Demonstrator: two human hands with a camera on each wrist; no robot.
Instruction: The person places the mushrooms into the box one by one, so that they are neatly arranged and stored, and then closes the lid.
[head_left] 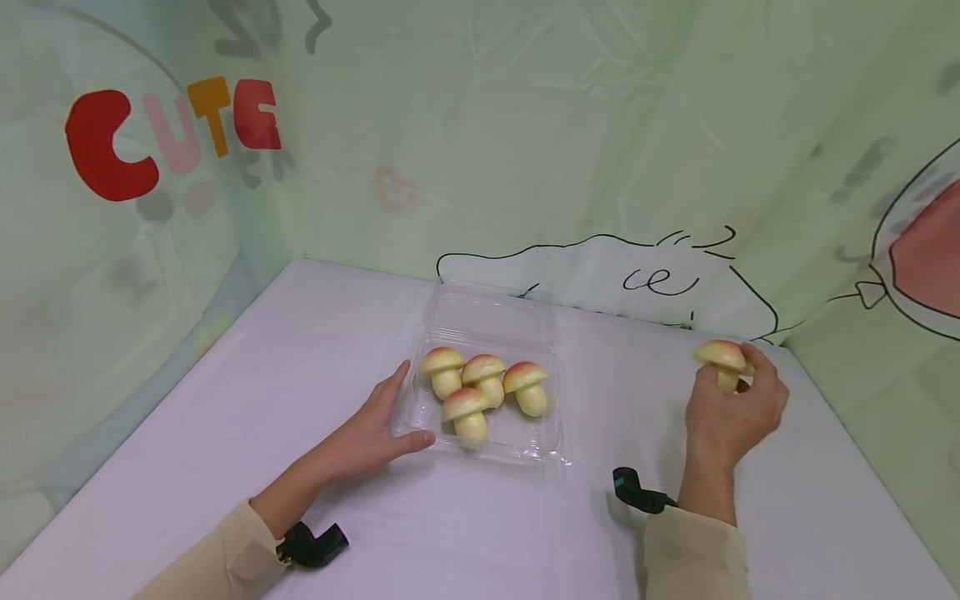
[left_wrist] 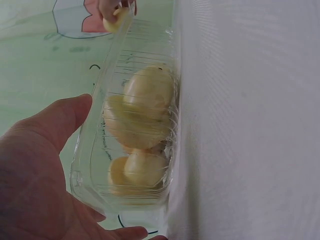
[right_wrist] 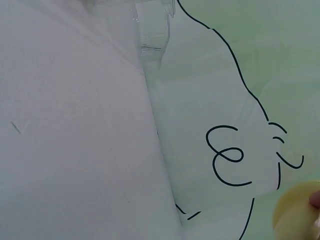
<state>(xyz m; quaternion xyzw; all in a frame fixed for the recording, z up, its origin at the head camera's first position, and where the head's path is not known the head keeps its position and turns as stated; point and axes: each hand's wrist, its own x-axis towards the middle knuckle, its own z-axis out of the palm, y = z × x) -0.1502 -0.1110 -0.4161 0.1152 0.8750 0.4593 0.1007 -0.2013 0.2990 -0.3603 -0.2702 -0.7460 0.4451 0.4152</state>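
A clear plastic clamshell box [head_left: 517,433] lies with its lid folded back on the table. Inside are several toy mushrooms [head_left: 532,398] with pale yellow stems and red-tinged caps. My left hand [head_left: 367,437] is at the box's left side, thumb and fingers spread along its near left corner; in the left wrist view the thumb lies right by the rim. Off to the right, my right hand [head_left: 738,408] pinches another toy mushroom [head_left: 722,357], cap up, above the table. Only part of that cap [right_wrist: 295,212] shows in the right wrist view.
The white-covered table [head_left: 600,517] meets a green printed curtain [head_left: 525,150] at the back and sides. The box's transparent lid [head_left: 491,317] reaches toward the back edge. Black wrist cameras [head_left: 315,546] are strapped at both sleeves.
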